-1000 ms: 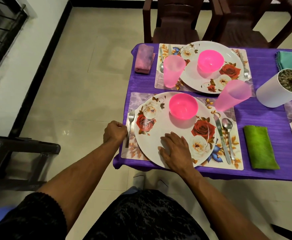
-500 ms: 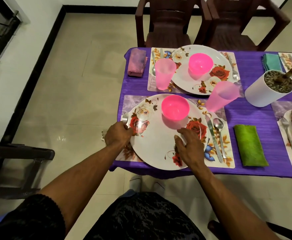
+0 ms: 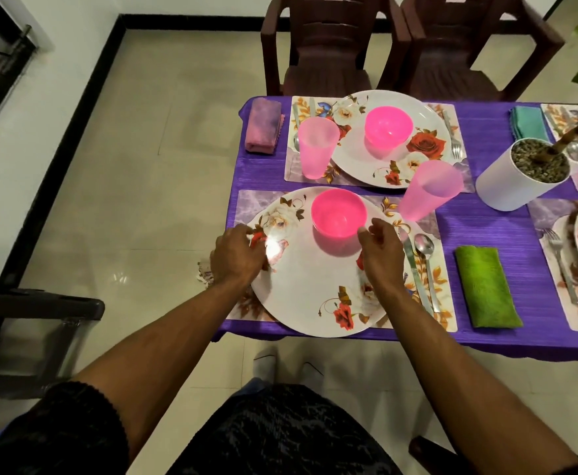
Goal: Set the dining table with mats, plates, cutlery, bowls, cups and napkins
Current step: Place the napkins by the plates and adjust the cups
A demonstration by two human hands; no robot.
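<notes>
Two hands are set on a flowered plate (image 3: 308, 286): left hand (image 3: 236, 258) curled at its rim, right hand (image 3: 382, 255) loosely curled, empty; best turned slowly, keeping the pink bowl (image 3: 338, 212) steady.

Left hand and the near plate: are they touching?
Touching. In the head view the left hand lies over the left rim of the near plate, its fingers resting on the plate's surface with no gap visible.

Both bare forearms reached forward and slightly inward from dark sleeves. The left hand (image 3: 236, 257) lay knuckles up with its fingers curled downward. The right hand (image 3: 382, 253) was held a little higher, its fingers loosely bent and the thumb pointing forward, the two hands well apart.
</notes>
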